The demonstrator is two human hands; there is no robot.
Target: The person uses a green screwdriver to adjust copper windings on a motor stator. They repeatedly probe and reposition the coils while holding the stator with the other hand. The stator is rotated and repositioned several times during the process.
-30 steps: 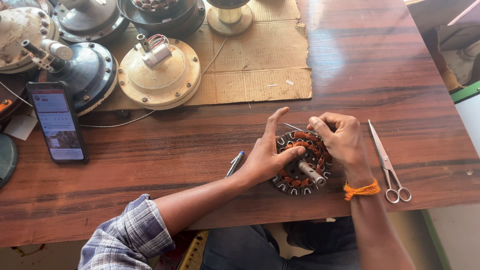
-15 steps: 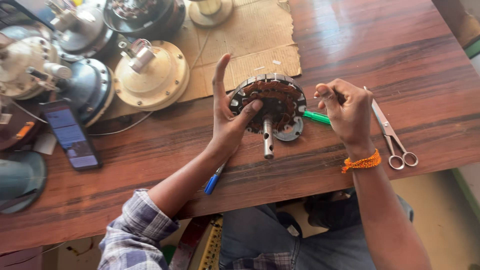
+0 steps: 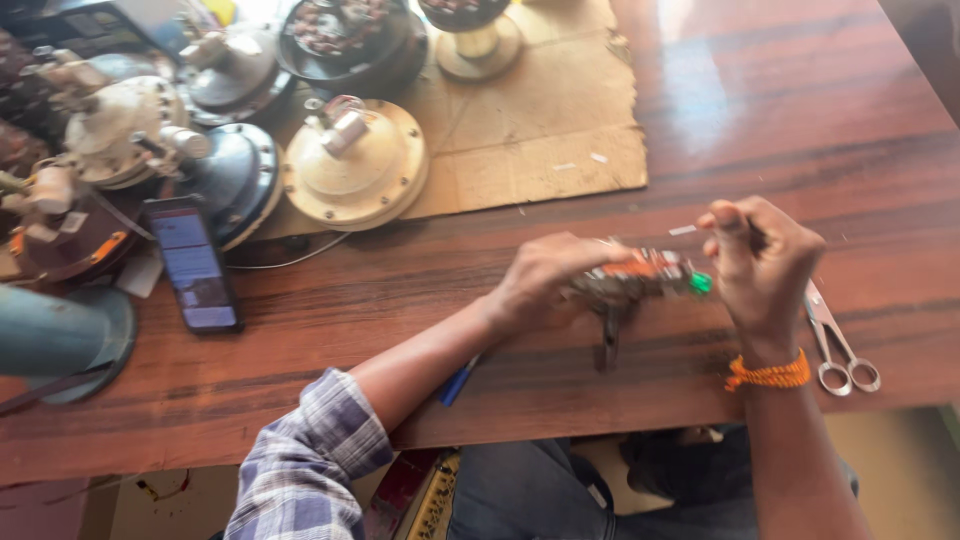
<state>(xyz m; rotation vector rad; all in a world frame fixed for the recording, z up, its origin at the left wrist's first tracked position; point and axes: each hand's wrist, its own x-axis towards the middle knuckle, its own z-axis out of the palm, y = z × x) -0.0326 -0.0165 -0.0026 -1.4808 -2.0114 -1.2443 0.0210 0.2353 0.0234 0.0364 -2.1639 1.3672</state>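
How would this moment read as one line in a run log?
left hand: grips wound stator | right hand: pinched at stator's edge | scissors: on table

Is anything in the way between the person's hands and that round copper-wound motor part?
Nothing visible. The left hand already grips the wound motor part at its edge, and the right hand is closed right beside its other end. The scissors lie apart, further right.

Bright daylight falls from above, leaving a pale glare streak on the wooden tabletop (image 3: 690, 90). Motion blur softens the whole view, most around both hands.
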